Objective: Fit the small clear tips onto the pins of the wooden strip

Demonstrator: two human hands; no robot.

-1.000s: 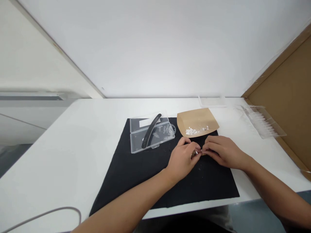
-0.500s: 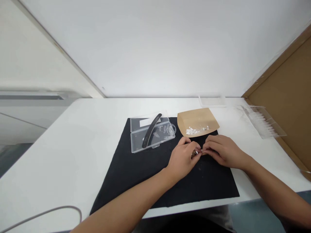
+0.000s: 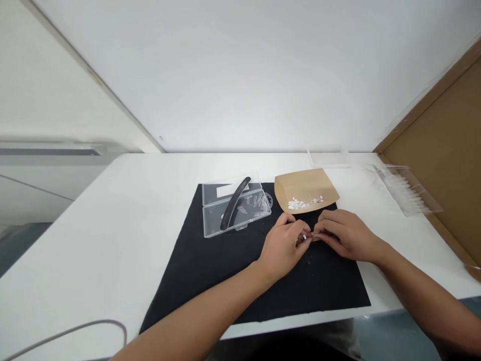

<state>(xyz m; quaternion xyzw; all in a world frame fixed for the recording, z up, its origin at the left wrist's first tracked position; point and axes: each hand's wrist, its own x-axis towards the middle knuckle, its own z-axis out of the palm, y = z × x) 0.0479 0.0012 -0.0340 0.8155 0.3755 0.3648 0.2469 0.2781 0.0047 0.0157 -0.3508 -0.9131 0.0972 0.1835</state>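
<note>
My left hand [image 3: 282, 245] and my right hand [image 3: 343, 234] meet over the right part of a black cloth [image 3: 210, 265], fingertips nearly touching. The left fingers are closed round something small, dark and brownish with a white spot, too small to name. The right thumb and fingers pinch something tiny at the same place; it cannot be made out. Just beyond the hands, a brown paper tray [image 3: 308, 183] holds small white pieces [image 3: 296, 203]. To the left lies an open clear plastic case [image 3: 210, 220] with clear nail-shaped pieces [image 3: 259, 200] and a curved black file [image 3: 233, 205] across it.
A clear tray [image 3: 327, 159] stands at the back of the white table [image 3: 90, 240]. Further right, a transparent pack of pale tips [image 3: 408, 193] lies by a cardboard panel [image 3: 447, 150]. A grey cable [image 3: 75, 328] curves at the front left.
The view has shifted very slightly. Both hands keep nearly the same place and closed pose, with only a tiny movement at the fingertips.
</note>
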